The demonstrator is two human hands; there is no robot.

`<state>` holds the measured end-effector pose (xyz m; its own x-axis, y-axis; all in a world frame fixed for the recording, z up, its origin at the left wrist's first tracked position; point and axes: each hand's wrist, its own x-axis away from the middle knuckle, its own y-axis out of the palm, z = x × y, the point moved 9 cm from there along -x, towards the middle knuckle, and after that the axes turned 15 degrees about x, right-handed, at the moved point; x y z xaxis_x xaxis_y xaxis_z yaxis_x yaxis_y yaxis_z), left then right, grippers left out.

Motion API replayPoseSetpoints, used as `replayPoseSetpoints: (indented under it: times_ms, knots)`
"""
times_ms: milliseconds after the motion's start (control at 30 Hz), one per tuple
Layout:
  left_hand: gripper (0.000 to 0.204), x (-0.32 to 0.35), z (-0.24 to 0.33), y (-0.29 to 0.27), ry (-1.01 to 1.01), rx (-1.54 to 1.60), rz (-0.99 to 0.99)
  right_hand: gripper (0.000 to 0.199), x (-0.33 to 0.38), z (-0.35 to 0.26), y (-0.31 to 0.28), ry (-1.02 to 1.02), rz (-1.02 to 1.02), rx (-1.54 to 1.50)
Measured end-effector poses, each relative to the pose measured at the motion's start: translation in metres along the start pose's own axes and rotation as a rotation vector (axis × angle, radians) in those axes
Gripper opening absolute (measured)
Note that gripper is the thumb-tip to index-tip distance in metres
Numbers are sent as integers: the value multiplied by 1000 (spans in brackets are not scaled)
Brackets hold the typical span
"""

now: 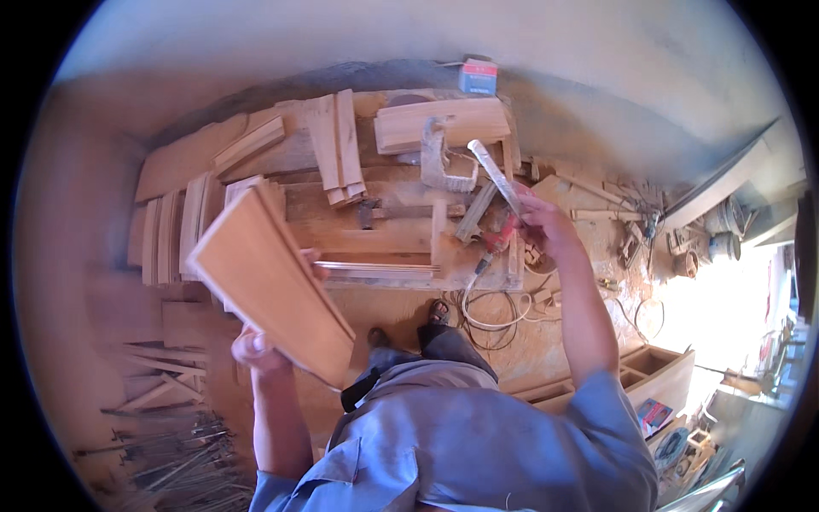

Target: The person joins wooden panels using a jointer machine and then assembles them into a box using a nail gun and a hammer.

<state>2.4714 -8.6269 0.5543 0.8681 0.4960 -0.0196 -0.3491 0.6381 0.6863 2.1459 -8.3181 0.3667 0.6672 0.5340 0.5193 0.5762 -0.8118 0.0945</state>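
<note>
My left hand (260, 350) grips a long wooden board (269, 282) with a grooved edge, held tilted above the floor and the near left end of the bench. Most of its fingers are hidden behind the board, though fingertips show past the board's right edge. My right hand (543, 222) is closed around a long, flat, silvery bar (495, 175) that points up and to the left over the bench. I cannot make out its exact kind. Just below that hand, a red corded power tool (502, 235) rests at the bench's right end.
The wooden workbench (397, 218) carries stacked boards (444, 124), upright slats (171, 226) and a dusty C-shaped piece (444, 162). Cables (490, 320) coil on the floor. Thin offcuts (188, 452) lie at lower left, a wooden frame (657, 375) at lower right. A small box (478, 77) stands behind the bench.
</note>
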Motion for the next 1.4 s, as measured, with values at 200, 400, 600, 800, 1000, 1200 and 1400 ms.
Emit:
replayPoseSetpoints:
  times_ms: [200,400,600,800,1000,1200,1400]
  knots:
    - [117,4,-21,-28,-168,29,-254,54,130,-116,88,-356,-124,279]
    - [106,31,5,-34,-39,45,-295,46,201,-151,188,-466,-162,474]
    - [111,61,24,-60,-19,-5,-358,44,214,-153,257,-480,-231,678]
    - [118,81,40,-84,17,-44,-428,45,214,-155,285,-559,-142,803]
    - [105,87,62,-98,163,-181,-315,48,253,-176,325,-1012,59,1098]
    - [104,91,75,-107,185,-212,-331,51,313,-173,365,-1526,356,1389]
    - [114,96,74,-128,115,-88,-312,53,338,-149,380,-1603,339,1386]
